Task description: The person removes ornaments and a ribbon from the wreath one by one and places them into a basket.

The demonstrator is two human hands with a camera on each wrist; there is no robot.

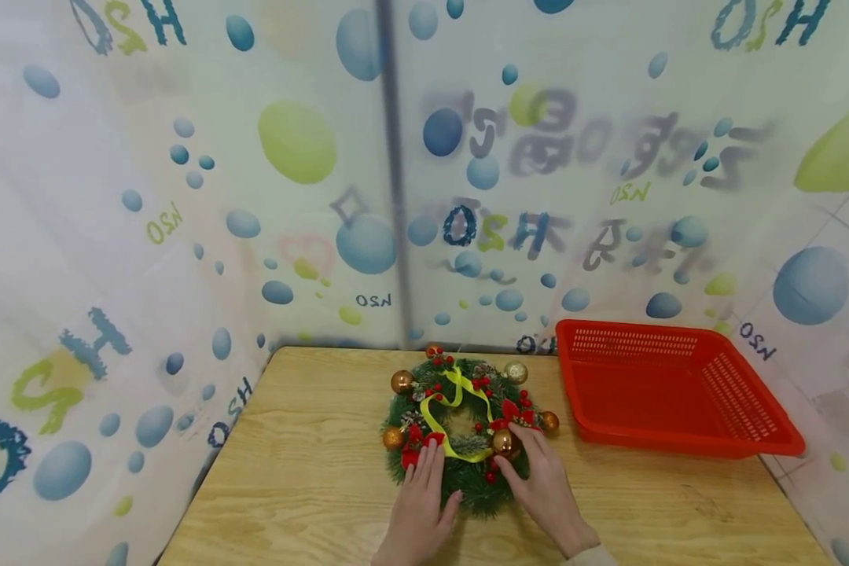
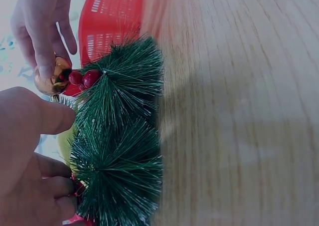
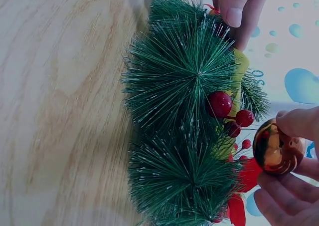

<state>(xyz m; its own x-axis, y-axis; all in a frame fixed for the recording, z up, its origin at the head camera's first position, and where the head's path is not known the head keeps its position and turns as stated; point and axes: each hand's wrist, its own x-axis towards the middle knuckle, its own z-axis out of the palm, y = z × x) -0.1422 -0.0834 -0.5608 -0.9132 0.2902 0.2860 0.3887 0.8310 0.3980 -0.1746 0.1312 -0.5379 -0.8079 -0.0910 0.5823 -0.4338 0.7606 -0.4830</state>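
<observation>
A green Christmas wreath (image 1: 483, 497) lies flat on the wooden table, trimmed with red berries, red flowers, gold baubles and a yellow ribbon (image 1: 430, 409). My right hand (image 1: 548, 491) pinches a shiny gold bauble (image 1: 505, 443) at the wreath's front right; the right wrist view shows thumb and fingers on either side of this bauble (image 3: 273, 148). On the front left, my left hand (image 1: 417, 511) rests with extended fingers on the wreath beside a red flower (image 1: 412, 454). Its fingertips are partly hidden among the decorations in the left wrist view.
A red plastic basket (image 1: 651, 448) with perforated walls stands to the right of the wreath. Bare wood of the table (image 1: 304, 440) stretches to the left. Behind and at both sides hangs a white curtain (image 1: 311, 236) printed with blue and green spots.
</observation>
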